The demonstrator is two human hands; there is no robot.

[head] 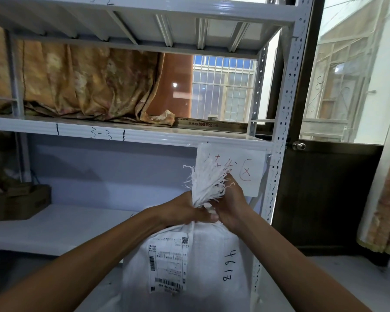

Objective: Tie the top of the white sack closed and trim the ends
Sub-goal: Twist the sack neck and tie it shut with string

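A white woven sack (209, 262) stands upright in front of me, with a shipping label on its left face and the handwritten number 4613 on its right. Its top is gathered into a neck, and frayed white strands (208, 183) fan upward from it. My left hand (185, 210) is wrapped around the neck from the left. From the right, my right hand (229, 203) grips the same gathered top, fingers closed against the strands. Whether a tie or string is around the neck is hidden by my hands.
A white metal shelving rack (122, 134) stands right behind the sack, with a handwritten sign (248, 167) hanging on its right post. A cardboard box (23, 201) sits on the lower shelf at left. A dark door (329, 194) is at right.
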